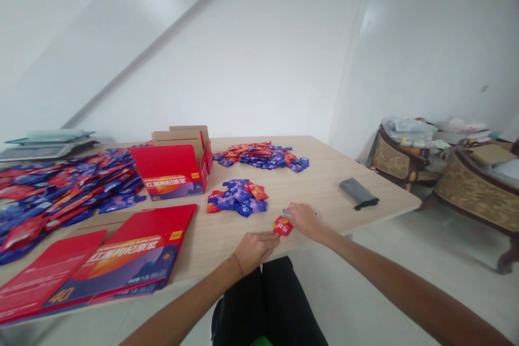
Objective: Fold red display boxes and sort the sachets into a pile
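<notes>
A small red sachet (283,226) with white lettering lies near the table's front edge, between my two hands. My left hand (254,251) has its fingers pressed together, with the fingertips on the sachet's lower left edge. Just right of the sachet, my right hand (305,220) is closed around a pale grey tool (287,212) with a rounded end. Most of that tool is hidden by the hand, so I cannot tell its kind. Beyond my hands sits a small pile of blue and red sachets (239,197).
Flattened red cartons (121,251) lie front left, with open red boxes (172,173) behind them. A large sachet heap (68,184) spreads on the left; another pile (265,157) lies farther back. A grey cloth pouch (358,192) is at right. Patterned chairs (391,157) stand beyond the table.
</notes>
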Demonstrator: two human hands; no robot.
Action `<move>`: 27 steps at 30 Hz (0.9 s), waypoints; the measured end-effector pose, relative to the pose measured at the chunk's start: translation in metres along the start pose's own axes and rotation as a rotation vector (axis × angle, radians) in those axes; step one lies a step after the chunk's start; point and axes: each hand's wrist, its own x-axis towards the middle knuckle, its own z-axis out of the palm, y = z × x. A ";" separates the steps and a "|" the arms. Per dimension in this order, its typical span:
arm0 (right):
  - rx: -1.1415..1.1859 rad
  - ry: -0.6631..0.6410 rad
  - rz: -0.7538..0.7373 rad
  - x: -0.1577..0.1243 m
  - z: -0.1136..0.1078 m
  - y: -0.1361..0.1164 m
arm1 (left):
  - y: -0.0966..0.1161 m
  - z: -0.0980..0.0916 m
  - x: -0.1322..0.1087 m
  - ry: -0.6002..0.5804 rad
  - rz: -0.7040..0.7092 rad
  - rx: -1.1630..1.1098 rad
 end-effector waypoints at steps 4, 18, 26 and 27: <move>0.004 0.030 0.083 0.006 0.008 0.016 | 0.000 -0.002 0.000 -0.010 0.003 0.021; 0.027 0.183 0.420 -0.017 0.024 0.104 | 0.004 -0.029 -0.003 0.074 -0.090 0.015; 0.062 0.221 0.449 -0.033 0.057 0.132 | -0.017 -0.048 -0.047 0.079 -0.323 0.150; 0.066 0.221 0.451 -0.032 0.058 0.133 | -0.018 -0.047 -0.049 0.076 -0.329 0.123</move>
